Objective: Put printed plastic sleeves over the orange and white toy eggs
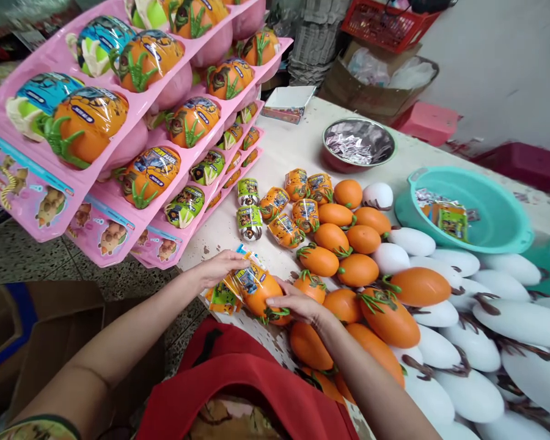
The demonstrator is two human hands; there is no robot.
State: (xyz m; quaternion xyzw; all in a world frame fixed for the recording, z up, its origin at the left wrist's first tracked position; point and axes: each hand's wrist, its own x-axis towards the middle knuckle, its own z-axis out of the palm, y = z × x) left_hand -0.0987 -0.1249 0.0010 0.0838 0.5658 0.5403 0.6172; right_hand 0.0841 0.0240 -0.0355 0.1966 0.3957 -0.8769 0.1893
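Observation:
Between my hands, at the table's near edge, is an orange egg toy [263, 297] with green claw-like parts at its lower end. My left hand [223, 269] pinches a printed plastic sleeve [250, 278], which lies over the egg's upper left side. My right hand [297, 300] wraps the egg from the right, thumb on top. Under my left hand lie flat printed sleeves [223, 298] in orange and green. Just beyond stand several wrapped orange eggs [286, 230] and two wrapped green-and-white ones [249, 222].
Bare orange eggs [333, 237] and white eggs [470, 394] crowd the right side. Behind them are a teal basin [499, 211] with printed packets and a steel bowl [332, 160] of small sachets. Stacked pink trays [132, 116] of wrapped eggs overhang the left. A cardboard box [59, 311] sits lower left.

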